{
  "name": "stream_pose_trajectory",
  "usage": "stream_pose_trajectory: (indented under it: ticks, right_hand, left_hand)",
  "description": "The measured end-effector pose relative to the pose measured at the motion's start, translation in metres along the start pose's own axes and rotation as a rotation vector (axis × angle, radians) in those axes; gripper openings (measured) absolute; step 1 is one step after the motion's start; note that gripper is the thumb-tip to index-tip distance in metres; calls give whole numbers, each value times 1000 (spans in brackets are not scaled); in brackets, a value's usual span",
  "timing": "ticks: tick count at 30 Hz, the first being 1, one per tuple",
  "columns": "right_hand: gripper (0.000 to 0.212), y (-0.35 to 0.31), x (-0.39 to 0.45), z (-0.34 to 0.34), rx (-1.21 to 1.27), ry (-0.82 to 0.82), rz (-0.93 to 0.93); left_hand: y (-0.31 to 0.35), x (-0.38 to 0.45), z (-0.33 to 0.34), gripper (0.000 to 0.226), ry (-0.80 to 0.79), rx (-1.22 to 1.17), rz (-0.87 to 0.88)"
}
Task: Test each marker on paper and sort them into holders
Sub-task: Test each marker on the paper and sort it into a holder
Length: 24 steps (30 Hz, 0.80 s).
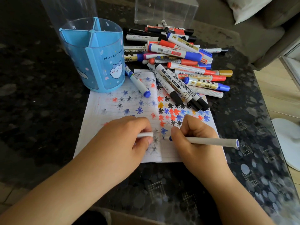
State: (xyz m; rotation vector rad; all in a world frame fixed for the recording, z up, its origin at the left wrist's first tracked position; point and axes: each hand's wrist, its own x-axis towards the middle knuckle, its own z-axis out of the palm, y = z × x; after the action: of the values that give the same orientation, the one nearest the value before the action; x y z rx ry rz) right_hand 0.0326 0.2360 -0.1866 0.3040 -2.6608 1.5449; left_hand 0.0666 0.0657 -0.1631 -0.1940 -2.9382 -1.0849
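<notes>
Head view. The right hand [197, 137] is curled shut around a slim grey pen [211, 141], its blue tip pressed to the paper [113, 127] just left of the thumb; the barrel runs out to the right over the table [40, 103]. The left hand [129, 135] rests knuckles-up on the paper's left page, fingers closed on a white cap [145, 134] that juts toward the pen tip. The 2 hands lie near each other, not touching. The paper is an open lined notebook covered with red, blue, black and orange star marks. A heap of markers [178, 59] lies behind it, several overlapping its far edge; 1 blue-capped marker [138, 81] lies apart on the left page. A blue divided holder [95, 54] stands at the paper's far-left corner. A clear box [165, 10] stands behind the heap.
</notes>
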Motion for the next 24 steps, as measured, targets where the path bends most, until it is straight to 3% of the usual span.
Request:
stream_pose_trajectory:
  ticks: [11, 13, 17, 20, 24]
  right_hand:
    - [36, -3, 1, -3, 44, 49, 66]
    - [41, -7, 1, -10, 182, 58, 101]
    - [28, -23, 1, -29, 556, -30, 126]
    - [39, -33, -2, -37, 628, -15, 120]
    - [29, -36, -5, -39, 684, 19, 128]
  left_hand:
    - [3, 1, -3, 10, -18, -62, -38]
    - [4, 2, -5, 12, -17, -149, -54]
    - [4, 5, -7, 6, -18, -357, -53]
    - [5, 6, -4, 19, -30, -491, -40]
    - [11, 6, -2, 21, -35, -558, -17]
